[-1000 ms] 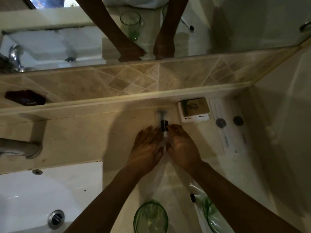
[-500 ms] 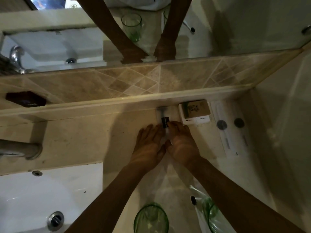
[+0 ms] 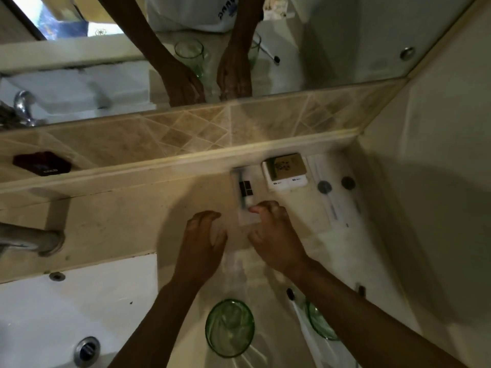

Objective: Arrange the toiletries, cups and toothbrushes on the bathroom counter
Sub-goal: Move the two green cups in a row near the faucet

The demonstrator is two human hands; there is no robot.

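Since the left hand [image 3: 202,243] has drawn back, fingers loosely spread and empty, the right hand [image 3: 276,232] alone touches the clear plastic-wrapped toiletry sachet [image 3: 245,197] lying against the far ledge, left of the white soap boxes [image 3: 288,172], so this placement appears nearly complete.

Dim, warm yellow-brown cast overall. Brightest patches: white sink [image 3: 53,314] lower left and daylight in the mirror [image 3: 79,62] top left. Both hands throw soft shadows on the counter [image 3: 119,221]; a big soft shadow covers the right wall [image 3: 438,208]. Left hand [image 3: 202,245] and right hand [image 3: 273,235] motion-blurred, packet [image 3: 245,197] smeared. Wide-angle bending at the edges. Grainy, soft detail.
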